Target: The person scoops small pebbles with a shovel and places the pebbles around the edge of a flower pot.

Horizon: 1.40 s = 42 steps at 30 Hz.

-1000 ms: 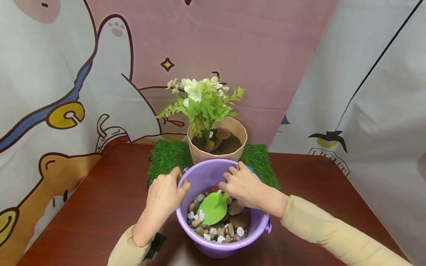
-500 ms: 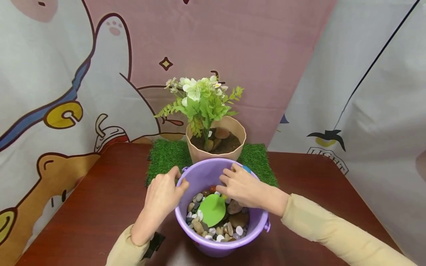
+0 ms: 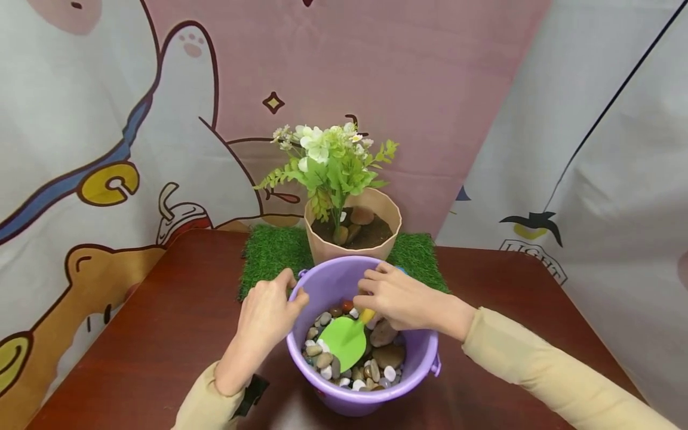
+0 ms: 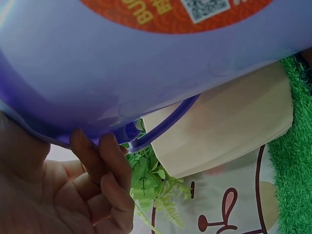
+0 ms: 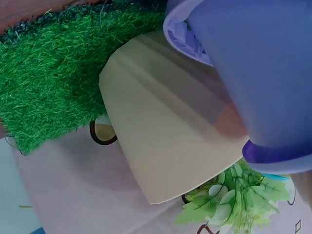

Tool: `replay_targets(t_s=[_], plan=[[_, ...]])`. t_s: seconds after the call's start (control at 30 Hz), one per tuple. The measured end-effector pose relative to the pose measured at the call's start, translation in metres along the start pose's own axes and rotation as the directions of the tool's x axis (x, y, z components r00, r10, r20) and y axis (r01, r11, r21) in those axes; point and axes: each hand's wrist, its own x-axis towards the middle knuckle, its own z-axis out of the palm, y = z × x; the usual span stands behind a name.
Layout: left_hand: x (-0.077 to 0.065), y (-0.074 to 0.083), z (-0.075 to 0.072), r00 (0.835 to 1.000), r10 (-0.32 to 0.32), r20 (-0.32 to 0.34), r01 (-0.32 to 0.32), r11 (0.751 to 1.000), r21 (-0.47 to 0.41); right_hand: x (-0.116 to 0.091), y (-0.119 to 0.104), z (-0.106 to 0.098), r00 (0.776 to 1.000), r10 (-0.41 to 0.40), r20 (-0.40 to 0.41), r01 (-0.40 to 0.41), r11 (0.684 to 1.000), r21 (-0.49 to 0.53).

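Observation:
A purple bucket [image 3: 359,399] stands on the table, part-filled with pebbles [image 3: 373,371] of white, grey and brown. My left hand [image 3: 264,313] holds its left rim, thumb inside; in the left wrist view, curled fingers [image 4: 114,168] sit outside beside the handle joint. Inside the bucket, my right hand [image 3: 396,297] grips a toy shovel by its yellow handle. The shovel's green blade [image 3: 343,339] slants down to the left among the pebbles, its lower edge against several stones. A blue bit shows behind the right knuckles. The right wrist view hides the right hand's fingers behind the bucket wall.
Right behind the bucket, a beige flowerpot [image 3: 349,252] with soil, stones and white-flowered greenery [image 3: 328,158] stands on a green grass mat [image 3: 274,251]. A printed cloth [image 3: 430,89] hangs behind the brown table [image 3: 177,310].
The shovel's blade has tilted and moved slightly down and left among the pebbles, and more of its yellow handle shows. Some stones beside it have shifted. The left hand stays on the rim.

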Motion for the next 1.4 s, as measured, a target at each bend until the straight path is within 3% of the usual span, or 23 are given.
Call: replay_targets(t_s=[0.37,0.77,1.07,1.4], plan=[[0.000,0.002,0.000,1.000,-0.012,0.007,0.012,1.000,0.006,-0.009,0.015,-0.010,0.999,0.041,-0.031,-0.036,0.990,0.135],[-0.001,0.002,-0.001,1.000,-0.009,0.003,0.009,1.000,0.004,-0.028,0.028,-0.017,0.990,0.126,-0.069,-0.112,0.978,0.175],[-0.002,0.002,-0.001,1.000,-0.009,0.006,0.009,1.000,-0.002,-0.041,0.041,-0.024,0.966,0.212,-0.144,-0.184,0.965,0.185],[-0.002,0.003,-0.001,1.000,-0.017,0.014,0.017,1.000,-0.005,-0.059,0.057,-0.030,0.930,0.340,-0.137,-0.319,0.935,0.156]])
